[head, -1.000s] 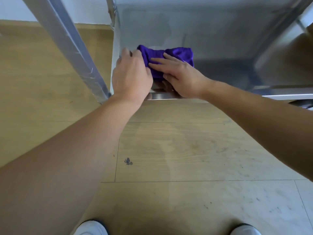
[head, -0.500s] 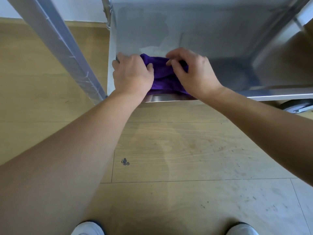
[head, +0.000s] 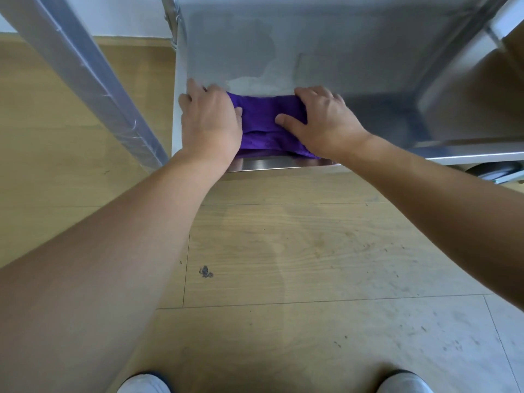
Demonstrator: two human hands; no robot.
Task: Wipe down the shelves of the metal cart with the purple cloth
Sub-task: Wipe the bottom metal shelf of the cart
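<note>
Crumpled purple cloth (head: 263, 120) lies on the bottom shelf (head: 354, 61) of the stainless-steel metal cart, at the shelf's near-left corner, w/ its near side right along the front edge. Both hands are on it, apart, w/ cloth spread btwn them.

The left hand (head: 211, 123) covers the cloth's left end, just beside the shelf's left edge. Its fingers bend down over the far side & the thumb is against the fabric, so it grips the cloth. The right hand (head: 323, 123) holds the right end, fingers curled over the cloth's far edge, thumb pressed on top & pointing twd the left hand. Purple shows btwn the hands & under the right wrist, where a fold reaches the front lip.

Beyond the cloth the shelf is dull grey, w/ a lighter smeared patch (head: 255, 80) just past the cloth's far edge. Twd the right edge it's darker.

A film-wrapped grey metal post (head: 85, 80) runs diagonally at left, ending by the near-left corner. A dark caster wheel (head: 493, 170) sits under the front edge at right, partly hidden. Below is a light wooden plank floor (head: 312, 251) w/ a small dark stain (head: 206, 271). The toes of two white shoes (head: 143, 384) show at the bottom.
</note>
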